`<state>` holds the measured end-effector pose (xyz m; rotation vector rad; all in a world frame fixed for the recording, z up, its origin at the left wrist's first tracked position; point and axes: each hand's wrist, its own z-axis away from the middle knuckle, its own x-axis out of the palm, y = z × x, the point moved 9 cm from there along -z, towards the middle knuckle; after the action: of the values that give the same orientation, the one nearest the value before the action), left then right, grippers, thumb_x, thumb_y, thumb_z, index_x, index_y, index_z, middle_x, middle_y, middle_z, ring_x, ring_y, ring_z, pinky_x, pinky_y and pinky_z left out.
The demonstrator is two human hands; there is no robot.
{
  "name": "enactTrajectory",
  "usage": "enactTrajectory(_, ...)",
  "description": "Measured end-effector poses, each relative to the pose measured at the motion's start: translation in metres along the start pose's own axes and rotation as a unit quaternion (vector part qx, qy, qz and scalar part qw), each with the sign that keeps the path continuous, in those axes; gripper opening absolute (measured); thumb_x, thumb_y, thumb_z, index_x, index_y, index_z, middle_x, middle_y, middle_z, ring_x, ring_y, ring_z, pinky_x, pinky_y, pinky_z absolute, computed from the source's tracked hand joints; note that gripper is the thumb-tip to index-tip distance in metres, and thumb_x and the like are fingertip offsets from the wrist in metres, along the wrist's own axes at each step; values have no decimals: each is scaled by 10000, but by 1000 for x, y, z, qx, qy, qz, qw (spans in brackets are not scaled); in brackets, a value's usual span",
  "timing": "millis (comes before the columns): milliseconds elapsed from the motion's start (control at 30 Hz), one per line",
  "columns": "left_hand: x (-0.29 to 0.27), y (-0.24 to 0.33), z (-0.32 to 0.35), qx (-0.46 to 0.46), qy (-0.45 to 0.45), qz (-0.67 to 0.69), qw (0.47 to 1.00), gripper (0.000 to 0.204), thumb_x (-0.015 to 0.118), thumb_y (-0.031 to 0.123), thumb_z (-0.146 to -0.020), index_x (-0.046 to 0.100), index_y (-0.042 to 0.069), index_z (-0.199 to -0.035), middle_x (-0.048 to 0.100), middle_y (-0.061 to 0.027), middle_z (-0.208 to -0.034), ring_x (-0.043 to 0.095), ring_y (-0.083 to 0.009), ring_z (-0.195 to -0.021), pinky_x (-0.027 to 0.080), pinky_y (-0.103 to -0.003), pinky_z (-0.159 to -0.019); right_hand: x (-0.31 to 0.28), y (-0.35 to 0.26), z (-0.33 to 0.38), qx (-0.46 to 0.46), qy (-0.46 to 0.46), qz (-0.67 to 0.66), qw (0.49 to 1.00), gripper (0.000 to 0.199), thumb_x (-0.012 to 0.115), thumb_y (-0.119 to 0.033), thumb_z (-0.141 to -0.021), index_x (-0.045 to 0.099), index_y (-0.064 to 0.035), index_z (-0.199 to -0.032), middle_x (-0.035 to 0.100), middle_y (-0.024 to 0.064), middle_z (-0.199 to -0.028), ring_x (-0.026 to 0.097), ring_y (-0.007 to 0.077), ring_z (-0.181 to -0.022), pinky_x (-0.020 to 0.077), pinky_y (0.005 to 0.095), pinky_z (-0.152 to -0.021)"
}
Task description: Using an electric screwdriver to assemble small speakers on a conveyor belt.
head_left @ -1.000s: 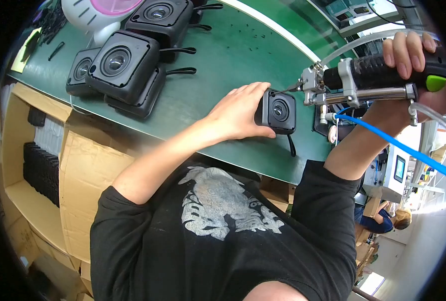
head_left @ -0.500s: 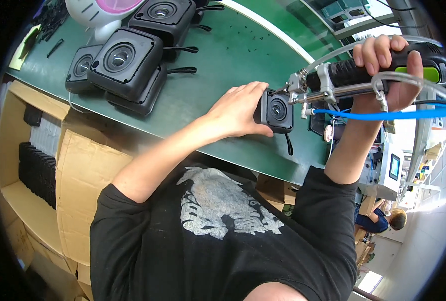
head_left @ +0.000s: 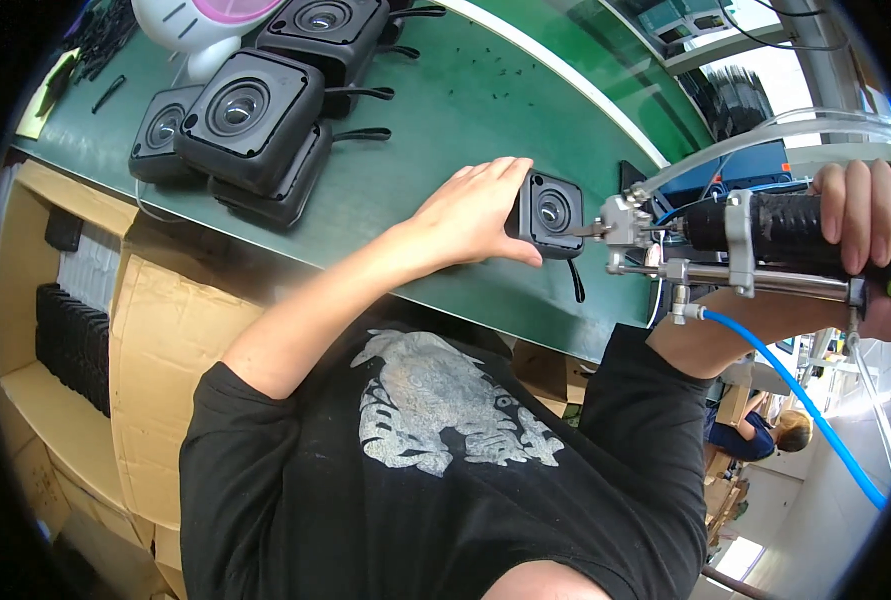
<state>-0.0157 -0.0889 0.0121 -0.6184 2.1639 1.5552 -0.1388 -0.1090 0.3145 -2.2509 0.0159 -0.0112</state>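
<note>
A small black square speaker [head_left: 555,212] with a round cone in its face sits on the green workbench, a strap loop hanging from its near side. My left hand [head_left: 473,215] is closed around its left side, thumb at the near edge and fingers at the far edge. On the right, my right hand [head_left: 868,215] wraps around a black power screwdriver [head_left: 785,222] held nearly level in this view. A metal nozzle head [head_left: 625,222] sits at the screwdriver's front, its thin tip at the speaker's right edge; whether it touches cannot be made out.
Stacked black speakers [head_left: 237,110] with straps stand at the left, beside a white-and-pink figure [head_left: 190,25]. Tiny dark screws [head_left: 505,72] lie scattered on the green bench [head_left: 435,130]. A blue hose [head_left: 800,375] trails right. An open cardboard box [head_left: 190,370] stands below left; another person [head_left: 755,435] is beyond.
My right hand has moved right and toward me with the screwdriver. Its tip has shifted from the speaker's upper corner to lower along the right edge. The left hand barely moved.
</note>
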Motion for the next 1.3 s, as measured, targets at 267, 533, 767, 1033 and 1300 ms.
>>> enactTrajectory(267, 5, 3, 2, -13, -16, 6, 1000, 1003, 862, 419, -647, 384, -70, -1381, 485, -261, -1356, 478, -406, -1264, 387, -448, -1075, 31, 18, 28, 35, -398, -316, 861, 645, 439, -648, -956, 514, -16, -1061, 566, 134, -759, 587, 257, -560, 517, 413, -499)
enactTrajectory(533, 0, 5, 3, 9, 23, -9, 1000, 1013, 879, 441, -620, 403, -87, -1341, 507, -264, -1324, 500, -387, -1249, 394, -438, -1069, 33, 56, 42, 58, -497, -339, 797, 421, 602, -449, -930, 489, -71, -1078, 532, 18, -808, 530, 144, -660, 413, 315, -674)
enactTrajectory(767, 3, 1, -5, 33, 15, -18, 999, 1008, 884, 446, -611, 404, -85, -1321, 529, -265, -1266, 524, -402, -1203, 416, -448, -1037, 34, 64, 47, 56, -397, -343, 849, 369, 580, -395, -951, 474, -50, -1031, 506, 32, -746, 496, 139, -580, 408, 315, -599)
enactTrajectory(1033, -12, 10, -10, -32, -116, -46, 992, 1020, 857, 357, -660, 330, -88, -1411, 451, -291, -1368, 443, -403, -1294, 364, -413, -1113, -8, 16, -46, 0, -410, -346, 844, 391, 591, -397, -955, 455, -36, -1022, 488, 22, -749, 503, 107, -577, 421, 276, -614)
enactTrajectory(1300, 27, 47, -39, 84, -182, -264, 943, 1116, 864, 312, -570, 295, -75, -1448, 468, -291, -1325, 458, -419, -1245, 361, -471, -1098, -20, 97, -54, -22, -172, -25, 984, 329, 714, -309, -895, 590, -14, -967, 538, 29, -664, 507, 113, -511, 402, 257, -492)
